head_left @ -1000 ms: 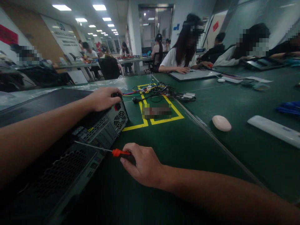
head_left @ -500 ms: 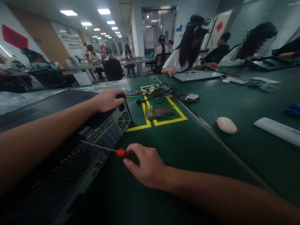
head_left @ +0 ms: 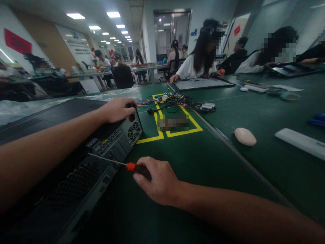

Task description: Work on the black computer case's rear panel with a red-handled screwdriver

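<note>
Well, the screwdriver (head_left: 130,166), orange at the collar with a dark handle, is held above the green surface (head_left: 208,159), clasped in the right grip (head_left: 157,179), its thin shaft reaching across the back of a dark computer case (head_left: 111,145); whether the tip touches metal I cannot tell. The case lies on the left of the surface, and the left grip (head_left: 120,109) rests over its top rear corner, though how tightly its fingers are bent is hidden. Just beyond, yellow tape (head_left: 185,132) marks out shapes around a pixelated object (head_left: 173,122), with a tangle of cables (head_left: 177,99) behind it. A seam (head_left: 254,167) runs slantwise across the surface; past it sit a pale rounded object (head_left: 245,136) and a long white one, while clear plastic (head_left: 127,92) lies crumpled along the far edge. Across the surface a person in white (head_left: 189,67) sits at a flat panel (head_left: 204,84), and the room stretches back under rectangular ceiling lights (head_left: 113,14) to more seated people, a glass door (head_left: 172,37) and a red sheet (head_left: 17,41) on the left wall
</note>
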The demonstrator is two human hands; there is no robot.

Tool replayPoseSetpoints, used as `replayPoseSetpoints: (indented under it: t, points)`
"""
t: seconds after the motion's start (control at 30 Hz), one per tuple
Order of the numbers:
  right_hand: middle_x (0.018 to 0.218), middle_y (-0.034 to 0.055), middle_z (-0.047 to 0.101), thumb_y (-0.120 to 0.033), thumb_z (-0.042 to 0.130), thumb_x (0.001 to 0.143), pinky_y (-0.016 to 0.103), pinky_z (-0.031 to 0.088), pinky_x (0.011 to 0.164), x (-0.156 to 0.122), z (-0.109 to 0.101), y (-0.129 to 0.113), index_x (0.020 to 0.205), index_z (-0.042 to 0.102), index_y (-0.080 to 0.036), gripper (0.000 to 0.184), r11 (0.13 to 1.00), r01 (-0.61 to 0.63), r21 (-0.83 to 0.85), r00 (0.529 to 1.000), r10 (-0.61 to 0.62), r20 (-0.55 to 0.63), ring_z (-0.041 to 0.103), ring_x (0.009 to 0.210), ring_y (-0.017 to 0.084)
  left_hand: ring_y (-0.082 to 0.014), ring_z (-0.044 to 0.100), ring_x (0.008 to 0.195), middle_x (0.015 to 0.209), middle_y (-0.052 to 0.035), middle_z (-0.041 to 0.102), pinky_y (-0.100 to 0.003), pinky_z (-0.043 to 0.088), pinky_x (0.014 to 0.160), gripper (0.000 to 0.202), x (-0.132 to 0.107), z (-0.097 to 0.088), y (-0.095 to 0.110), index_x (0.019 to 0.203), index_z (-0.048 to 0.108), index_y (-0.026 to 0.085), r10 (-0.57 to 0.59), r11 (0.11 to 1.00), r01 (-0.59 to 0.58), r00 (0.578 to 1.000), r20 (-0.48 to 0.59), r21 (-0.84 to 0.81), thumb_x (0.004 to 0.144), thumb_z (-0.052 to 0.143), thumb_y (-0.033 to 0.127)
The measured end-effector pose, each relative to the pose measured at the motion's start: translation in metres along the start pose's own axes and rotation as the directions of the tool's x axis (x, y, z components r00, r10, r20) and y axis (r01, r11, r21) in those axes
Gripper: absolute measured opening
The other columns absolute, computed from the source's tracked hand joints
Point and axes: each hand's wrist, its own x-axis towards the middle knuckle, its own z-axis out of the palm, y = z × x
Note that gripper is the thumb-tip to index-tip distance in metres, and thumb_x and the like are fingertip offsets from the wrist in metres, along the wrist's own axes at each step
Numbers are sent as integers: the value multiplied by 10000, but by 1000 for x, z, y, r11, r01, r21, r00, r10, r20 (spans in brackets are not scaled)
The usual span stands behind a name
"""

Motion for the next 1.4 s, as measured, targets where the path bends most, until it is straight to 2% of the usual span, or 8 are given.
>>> replayPoseSetpoints:
  t: [0.33, 0.47, 0.57, 0.73, 1.2, 1.4]
  points:
    - [972, 73, 723, -438, 459, 1050, 336, 491, 722, 1, -1, 1, 1188, 633, -179, 341, 1000, 23, 2, 1000, -23, 5, 654, 791, 203, -306, 669, 1120, 1208, -92, 742, -406, 493, 1002, 558, 0, 0, 0, 1236, 717, 203, -12, 1000, 12, 1000, 3, 0, 828, 448, 472]
    - [1024, 70, 725, -484, 539, 1016, 330, 497, 735, 0, 0, 1, 1216, 606, -194, 359, 1000, 22, 16, 1000, -22, 22, 665, 816, 203, -306, 672, 1104, 1193, -102, 741, -407, 498, 985, 569, 0, 0, 1, 1234, 714, 196, -12, 1000, 12, 1000, 4, 10, 825, 443, 484]
    - [986, 52, 714, -438, 604, 973, 322, 490, 714, 0, 1, 0, 1217, 584, -203, 340, 1000, -3, 1, 1000, 3, 19, 646, 768, 191, -309, 673, 1093, 1190, -112, 741, -417, 499, 978, 569, 0, -1, 0, 1235, 713, 195, -7, 1000, 7, 1000, 8, 14, 824, 447, 485]
    - [915, 33, 690, -337, 580, 967, 299, 465, 662, 0, 2, 1, 1170, 580, -205, 242, 1000, -26, 9, 1000, 26, 6, 607, 701, 168, -313, 673, 1085, 1189, -105, 750, -431, 506, 974, 533, 0, 0, -1, 1227, 719, 225, -8, 1000, 8, 1000, -1, 6, 836, 466, 483]
    - [962, 39, 699, -363, 569, 996, 320, 485, 729, 0, 0, -2, 1174, 597, -210, 236, 1000, -29, 11, 999, 29, 21, 625, 773, 181, -320, 672, 1088, 1198, -118, 739, -424, 501, 971, 557, -1, -1, 1, 1246, 718, 192, -16, 1000, 16, 1000, 4, 10, 834, 459, 462]
    - [964, 47, 705, -376, 559, 992, 334, 502, 743, 1, -1, -2, 1170, 610, -205, 253, 999, -36, 18, 999, 35, 26, 633, 787, 190, -306, 673, 1097, 1197, -99, 742, -400, 502, 980, 570, -1, -1, 1, 1245, 715, 199, -7, 1000, 7, 1000, 0, 16, 825, 450, 480]
